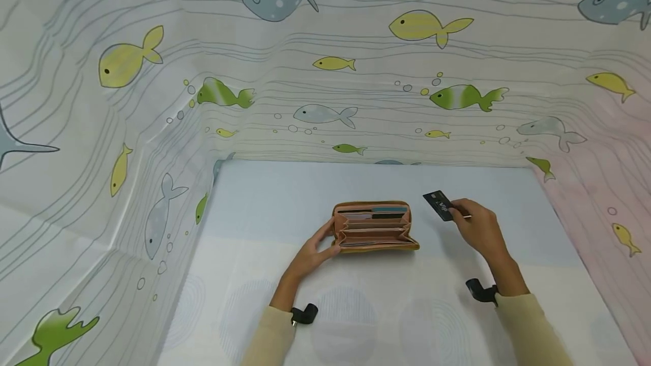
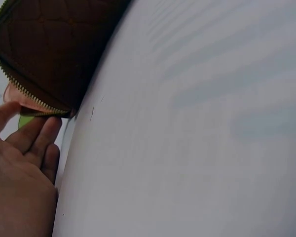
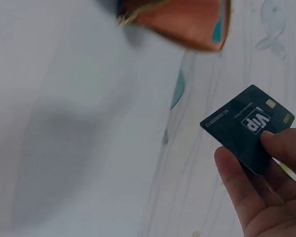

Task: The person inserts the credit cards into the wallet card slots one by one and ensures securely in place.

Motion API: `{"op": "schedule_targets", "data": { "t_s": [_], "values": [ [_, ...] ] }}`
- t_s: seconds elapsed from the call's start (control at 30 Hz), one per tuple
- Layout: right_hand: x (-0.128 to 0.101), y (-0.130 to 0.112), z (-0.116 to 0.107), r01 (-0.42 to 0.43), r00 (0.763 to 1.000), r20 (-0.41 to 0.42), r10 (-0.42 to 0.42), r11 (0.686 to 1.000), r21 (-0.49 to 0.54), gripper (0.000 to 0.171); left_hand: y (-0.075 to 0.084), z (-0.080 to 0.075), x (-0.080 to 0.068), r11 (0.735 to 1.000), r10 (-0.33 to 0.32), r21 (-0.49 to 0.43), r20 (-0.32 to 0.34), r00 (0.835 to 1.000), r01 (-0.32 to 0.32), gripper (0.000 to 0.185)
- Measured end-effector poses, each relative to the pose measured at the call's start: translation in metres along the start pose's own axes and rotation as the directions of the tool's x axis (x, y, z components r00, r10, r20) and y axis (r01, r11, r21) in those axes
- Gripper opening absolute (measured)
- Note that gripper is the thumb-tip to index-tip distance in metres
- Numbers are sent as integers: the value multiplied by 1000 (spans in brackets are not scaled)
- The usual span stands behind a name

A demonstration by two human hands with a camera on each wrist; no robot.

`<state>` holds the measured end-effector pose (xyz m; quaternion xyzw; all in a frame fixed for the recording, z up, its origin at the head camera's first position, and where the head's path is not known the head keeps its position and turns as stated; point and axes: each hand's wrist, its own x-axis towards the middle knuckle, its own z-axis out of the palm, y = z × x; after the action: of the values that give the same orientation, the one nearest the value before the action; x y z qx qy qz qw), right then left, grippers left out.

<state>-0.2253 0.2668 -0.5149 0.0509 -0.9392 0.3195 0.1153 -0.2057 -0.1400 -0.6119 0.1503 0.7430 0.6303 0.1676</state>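
Pale tabletop [image 1: 254, 275] | left hand [image 1: 310, 253] fingers steady open tan zip wallet [image 1: 373, 227], long axis left-right | right hand [image 1: 480, 230] pinches dark VIP card [image 1: 438, 205] just right of it

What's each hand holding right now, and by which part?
The right hand pinches a dark card by one corner. The left hand touches the open wallet's left end with straight fingers, not gripping.

Head camera looked forward and down over the table [image 1: 264, 196]. Both wrist cameras sat close, low over its surface. All three views shared the wallet [image 1: 373, 227].
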Motion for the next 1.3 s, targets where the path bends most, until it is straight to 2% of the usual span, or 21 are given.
{"op": "schedule_targets", "data": {
  "t_s": [0.27,0.4,0.53,0.73,1.0,1.3],
  "values": [
    [-12,-43,5,178,984,-19,-177,982,62,17,0,0,2,999,-24,22,7,1000,24,77],
    [-16,-56,12,244,970,-2,-245,965,99,18,0,-1,2,999,-39,16,20,999,38,76],
    [-19,-61,23,285,956,27,-292,948,142,19,1,0,1,999,-32,23,-2,999,32,75],
    [-23,-65,39,308,944,61,-324,932,189,23,-1,1,-1,999,-20,30,-9,1000,20,74],
    [-24,-78,56,281,938,143,-315,935,215,21,0,1,-3,999,-26,19,-15,1000,26,76],
    [-23,-87,68,289,928,166,-335,924,251,19,1,1,-1,999,-12,31,-15,1000,12,75]
  ]
}}
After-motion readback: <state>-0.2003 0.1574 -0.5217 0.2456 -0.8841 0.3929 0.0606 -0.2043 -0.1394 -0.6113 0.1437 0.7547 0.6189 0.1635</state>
